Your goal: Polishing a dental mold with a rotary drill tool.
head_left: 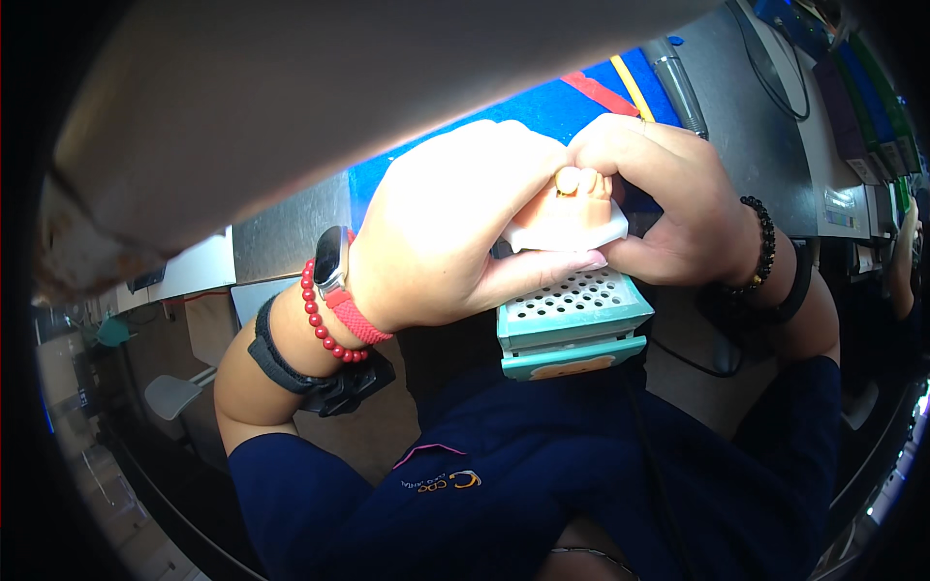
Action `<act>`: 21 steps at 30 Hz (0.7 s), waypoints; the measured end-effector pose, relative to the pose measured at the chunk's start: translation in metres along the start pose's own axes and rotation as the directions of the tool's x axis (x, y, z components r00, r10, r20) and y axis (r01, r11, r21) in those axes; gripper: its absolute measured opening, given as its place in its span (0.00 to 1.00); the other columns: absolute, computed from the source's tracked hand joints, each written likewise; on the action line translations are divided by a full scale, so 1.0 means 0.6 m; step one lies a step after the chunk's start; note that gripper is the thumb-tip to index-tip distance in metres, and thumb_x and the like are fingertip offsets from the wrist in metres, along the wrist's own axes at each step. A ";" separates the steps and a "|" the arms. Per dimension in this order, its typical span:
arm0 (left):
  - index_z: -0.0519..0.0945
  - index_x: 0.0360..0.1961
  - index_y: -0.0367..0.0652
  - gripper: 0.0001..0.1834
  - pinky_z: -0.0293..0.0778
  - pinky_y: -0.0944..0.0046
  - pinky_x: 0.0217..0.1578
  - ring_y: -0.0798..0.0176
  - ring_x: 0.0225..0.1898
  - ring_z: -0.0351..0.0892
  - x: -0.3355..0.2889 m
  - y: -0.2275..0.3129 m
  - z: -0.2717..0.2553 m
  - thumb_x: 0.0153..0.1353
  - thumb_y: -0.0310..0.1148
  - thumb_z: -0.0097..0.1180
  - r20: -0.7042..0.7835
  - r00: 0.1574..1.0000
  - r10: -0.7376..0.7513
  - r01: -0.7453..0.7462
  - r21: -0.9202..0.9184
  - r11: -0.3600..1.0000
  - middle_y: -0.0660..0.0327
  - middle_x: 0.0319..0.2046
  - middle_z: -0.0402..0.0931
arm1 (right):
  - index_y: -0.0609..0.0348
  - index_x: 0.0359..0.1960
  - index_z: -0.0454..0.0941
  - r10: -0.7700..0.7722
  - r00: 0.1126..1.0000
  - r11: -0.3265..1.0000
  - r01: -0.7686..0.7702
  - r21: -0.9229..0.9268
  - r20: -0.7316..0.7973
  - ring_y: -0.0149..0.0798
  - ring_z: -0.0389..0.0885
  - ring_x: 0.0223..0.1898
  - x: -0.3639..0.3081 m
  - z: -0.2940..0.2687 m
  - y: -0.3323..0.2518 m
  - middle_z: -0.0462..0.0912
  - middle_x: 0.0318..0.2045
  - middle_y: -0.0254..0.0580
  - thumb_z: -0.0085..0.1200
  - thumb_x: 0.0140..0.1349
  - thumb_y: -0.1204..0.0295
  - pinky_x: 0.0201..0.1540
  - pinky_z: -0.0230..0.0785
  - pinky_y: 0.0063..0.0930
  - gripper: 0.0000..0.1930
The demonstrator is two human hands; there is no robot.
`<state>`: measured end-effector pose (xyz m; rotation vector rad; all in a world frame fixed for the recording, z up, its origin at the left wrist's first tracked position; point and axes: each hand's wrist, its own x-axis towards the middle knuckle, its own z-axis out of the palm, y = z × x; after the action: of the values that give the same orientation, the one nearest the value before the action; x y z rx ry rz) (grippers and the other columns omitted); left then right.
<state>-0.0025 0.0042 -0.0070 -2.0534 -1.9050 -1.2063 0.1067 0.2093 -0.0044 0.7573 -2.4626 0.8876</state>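
Observation:
Between my hands is a dental model [573, 215], with an orange-tan gum part, a few teeth along its top and a white base. My left hand [450, 218] is closed round its left side, the thumb lying along the base; bright light washes out much of this hand. From the other side, my right hand [673, 189] grips the model, its index finger bent over to the teeth and its thumb at the base's right corner. Just below the model sits a teal box [576, 334] with a white top full of round holes. My fingertips behind the model are hidden.
A blue mat [373, 179] lies beyond my hands, with a red strip [601, 95], a yellow stick [630, 85] and a dark grey cylindrical tool [675, 82]. A large pale blurred shape [320, 87] covers the upper left. Binders [857, 107] stand far right.

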 end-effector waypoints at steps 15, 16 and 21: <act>0.81 0.47 0.38 0.28 0.80 0.62 0.38 0.54 0.36 0.84 0.003 0.002 -0.001 0.52 0.47 0.73 -0.015 0.999 -0.034 0.034 0.026 0.999 0.56 0.36 0.82 | 0.61 0.42 0.76 -0.001 1.000 1.000 0.001 0.008 -0.008 0.48 0.82 0.35 -0.001 0.002 0.002 0.80 0.34 0.44 0.71 0.47 0.69 0.38 0.75 0.35 0.22; 0.81 0.47 0.38 0.28 0.79 0.62 0.38 0.54 0.36 0.84 0.003 0.002 -0.001 0.52 0.47 0.73 -0.014 0.999 -0.032 0.032 0.024 0.999 0.56 0.36 0.82 | 0.61 0.42 0.76 -0.001 1.000 1.000 0.001 0.008 -0.008 0.48 0.82 0.35 -0.001 0.003 0.002 0.80 0.34 0.44 0.71 0.47 0.69 0.38 0.75 0.35 0.22; 0.81 0.47 0.37 0.28 0.80 0.62 0.38 0.54 0.37 0.84 0.003 0.003 -0.001 0.52 0.46 0.73 -0.012 0.999 -0.036 0.037 0.018 0.999 0.55 0.37 0.82 | 0.61 0.42 0.76 -0.010 1.000 1.000 0.010 0.008 -0.013 0.48 0.82 0.35 0.000 0.002 0.002 0.80 0.34 0.45 0.71 0.47 0.69 0.38 0.74 0.35 0.22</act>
<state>-0.0014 0.0046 -0.0048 -2.0062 -1.9491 -1.2016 0.1059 0.2091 -0.0061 0.7629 -2.4433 0.8967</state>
